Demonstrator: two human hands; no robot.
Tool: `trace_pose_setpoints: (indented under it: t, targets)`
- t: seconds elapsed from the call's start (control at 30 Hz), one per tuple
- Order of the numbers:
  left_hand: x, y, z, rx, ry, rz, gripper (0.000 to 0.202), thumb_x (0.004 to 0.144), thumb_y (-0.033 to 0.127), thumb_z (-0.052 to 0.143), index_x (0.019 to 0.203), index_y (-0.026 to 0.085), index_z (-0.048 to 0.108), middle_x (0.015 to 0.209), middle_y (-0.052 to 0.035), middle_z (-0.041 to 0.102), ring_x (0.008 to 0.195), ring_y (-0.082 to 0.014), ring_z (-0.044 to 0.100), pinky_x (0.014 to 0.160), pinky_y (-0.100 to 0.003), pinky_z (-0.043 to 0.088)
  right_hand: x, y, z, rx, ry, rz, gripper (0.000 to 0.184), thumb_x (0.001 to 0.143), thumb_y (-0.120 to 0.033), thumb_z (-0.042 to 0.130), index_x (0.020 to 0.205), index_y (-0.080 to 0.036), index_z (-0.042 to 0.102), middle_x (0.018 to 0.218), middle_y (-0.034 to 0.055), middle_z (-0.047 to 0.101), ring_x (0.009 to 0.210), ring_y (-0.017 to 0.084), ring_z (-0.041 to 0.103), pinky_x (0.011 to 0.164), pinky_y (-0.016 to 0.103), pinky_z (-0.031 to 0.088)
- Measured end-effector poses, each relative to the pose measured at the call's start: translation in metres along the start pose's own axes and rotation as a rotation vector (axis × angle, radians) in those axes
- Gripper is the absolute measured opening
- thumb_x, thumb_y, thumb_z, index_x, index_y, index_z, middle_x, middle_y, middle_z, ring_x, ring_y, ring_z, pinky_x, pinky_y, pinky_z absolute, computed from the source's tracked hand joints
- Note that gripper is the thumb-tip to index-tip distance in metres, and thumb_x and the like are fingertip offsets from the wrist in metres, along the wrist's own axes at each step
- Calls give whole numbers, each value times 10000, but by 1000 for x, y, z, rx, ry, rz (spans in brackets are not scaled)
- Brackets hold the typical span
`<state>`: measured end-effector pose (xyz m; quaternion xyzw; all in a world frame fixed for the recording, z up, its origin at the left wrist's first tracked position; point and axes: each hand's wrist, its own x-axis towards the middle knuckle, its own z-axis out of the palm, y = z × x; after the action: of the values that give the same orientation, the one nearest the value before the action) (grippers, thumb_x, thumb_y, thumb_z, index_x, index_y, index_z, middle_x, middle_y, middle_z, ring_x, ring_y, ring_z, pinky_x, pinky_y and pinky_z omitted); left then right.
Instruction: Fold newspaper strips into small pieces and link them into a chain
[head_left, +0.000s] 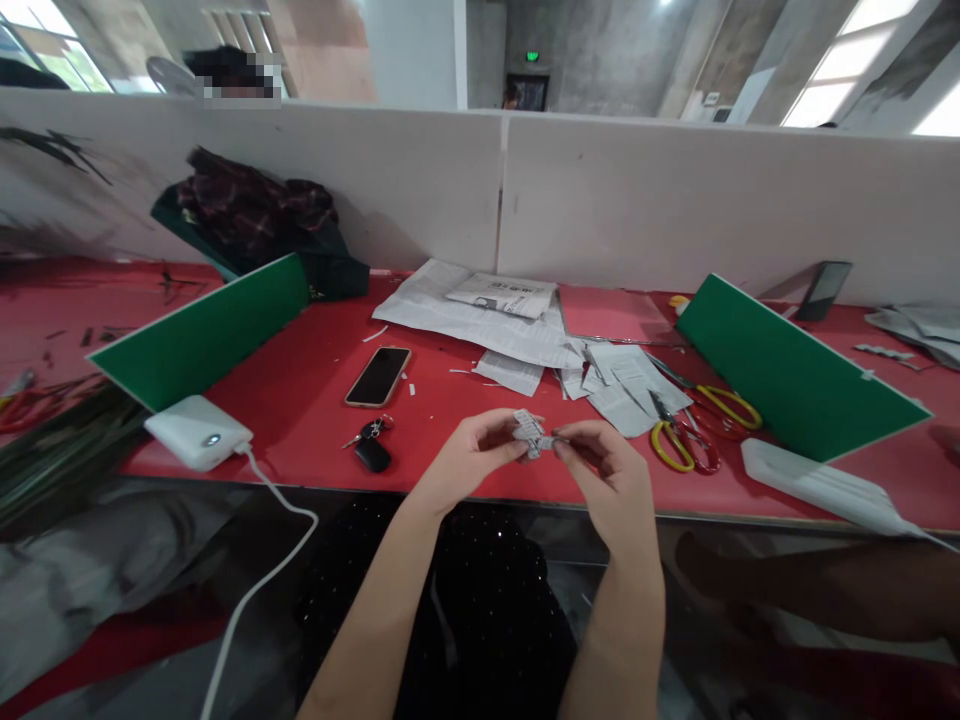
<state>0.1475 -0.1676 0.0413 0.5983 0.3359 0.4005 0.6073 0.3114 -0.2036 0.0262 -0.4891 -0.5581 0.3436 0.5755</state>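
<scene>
A small folded piece of newspaper (529, 432) is held between my two hands, just above the front part of the red table (450, 400). My left hand (487, 445) pinches its left side between thumb and fingers. With thumb and fingertips closed, my right hand (601, 458) grips a narrow end on the right. Beyond my hands lie cut newspaper pieces (626, 385) and a larger newspaper sheet (442, 305) with a folded one on top. Two pairs of scissors (684, 448) with yellow and red handles rest to the right of my right hand.
On the left are a phone (379, 377), a car key (373, 452) and a white power bank (196, 432) with a cable. Green dividers (217, 325) stand at both sides. A white power strip (821, 485) lies at right. Behind rises a white partition (675, 200).
</scene>
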Motion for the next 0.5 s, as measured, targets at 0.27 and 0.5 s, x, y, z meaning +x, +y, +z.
trace_pose_setpoints:
  t: [0.27,0.5]
  targets:
    - [1,-2,3,12,18,18,270,712,204,664,973,142,631,966,-76,657,906,-176,599,851,-315,465,0,-2,1,4,-16,9,64,781,-195,571,840,-199,595,818,28,639,798,157,614,739,278,498]
    - [2,-5,3,9,31,17,240,712,140,637,951,134,643,917,-65,667,836,-162,621,799,-306,501,0,1,0,26,-33,19,64,781,-204,576,840,-196,597,811,28,640,790,159,616,724,278,500]
